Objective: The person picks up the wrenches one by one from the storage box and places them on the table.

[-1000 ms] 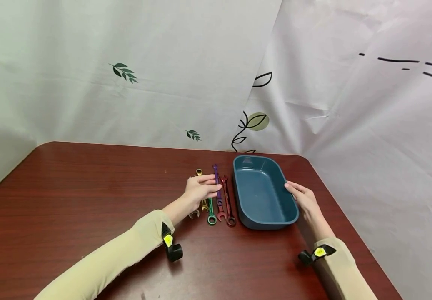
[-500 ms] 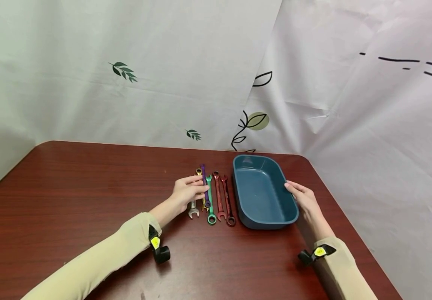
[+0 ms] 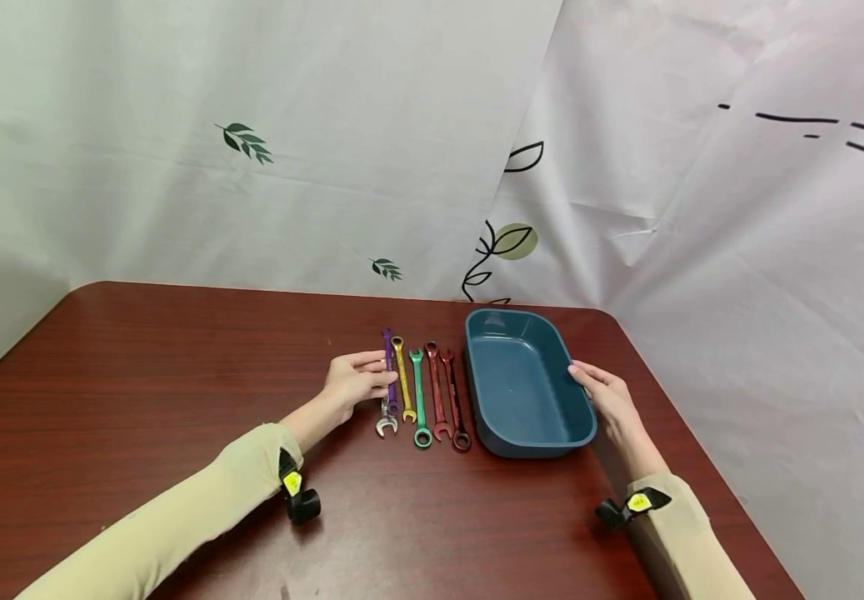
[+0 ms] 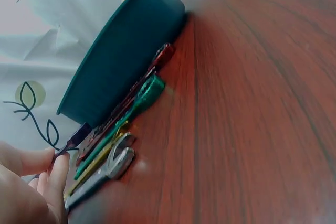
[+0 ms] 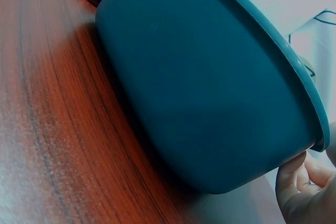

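Observation:
My left hand pinches a purple wrench between thumb and fingers, held above a silver wrench at the left end of a row. In the left wrist view the purple wrench is raised off the table. To its right lie a yellow wrench, a green wrench, a red wrench and a darker red wrench. My right hand grips the right rim of a blue plastic bin, fingers beneath the rim in the right wrist view.
The bin stands just right of the wrenches, nothing visible inside. All of this is on a dark red wooden table. A white cloth backdrop hangs behind and along the right side.
My left hand has carried the purple wrench leftward, from over the red wrench, past the green and yellow ones, to the silver one. The right hand and bin have not moved.

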The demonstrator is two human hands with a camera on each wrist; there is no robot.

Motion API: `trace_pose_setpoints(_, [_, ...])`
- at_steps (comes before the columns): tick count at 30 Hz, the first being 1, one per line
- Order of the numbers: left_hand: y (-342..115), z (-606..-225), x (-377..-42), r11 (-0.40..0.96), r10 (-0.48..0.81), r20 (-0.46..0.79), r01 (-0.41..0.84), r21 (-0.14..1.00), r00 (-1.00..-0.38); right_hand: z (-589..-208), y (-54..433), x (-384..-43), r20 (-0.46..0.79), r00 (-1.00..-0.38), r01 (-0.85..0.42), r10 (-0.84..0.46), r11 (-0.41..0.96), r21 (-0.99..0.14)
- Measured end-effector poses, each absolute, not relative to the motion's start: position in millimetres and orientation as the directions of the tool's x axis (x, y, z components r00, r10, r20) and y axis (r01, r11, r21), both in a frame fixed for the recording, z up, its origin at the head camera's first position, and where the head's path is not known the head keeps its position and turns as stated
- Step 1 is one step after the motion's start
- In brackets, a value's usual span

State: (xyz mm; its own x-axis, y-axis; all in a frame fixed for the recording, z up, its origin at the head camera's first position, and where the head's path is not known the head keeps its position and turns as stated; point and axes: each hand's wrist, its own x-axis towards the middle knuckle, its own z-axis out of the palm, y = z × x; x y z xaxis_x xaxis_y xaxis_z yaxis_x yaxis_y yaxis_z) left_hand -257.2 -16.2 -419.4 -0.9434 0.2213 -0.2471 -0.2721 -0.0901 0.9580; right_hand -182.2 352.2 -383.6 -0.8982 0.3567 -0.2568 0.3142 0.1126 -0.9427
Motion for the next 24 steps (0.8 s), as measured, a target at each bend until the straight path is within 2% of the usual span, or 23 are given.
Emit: trace_pose_setpoints(24, [-31.8, -421.4, -262.0, 0.008, 0.200, -0.271, -0.275, 0.962, -0.942, -382.5, 353.5, -182.8, -0.260, -0.896, 0.325, 0.361, 0.132, -0.937])
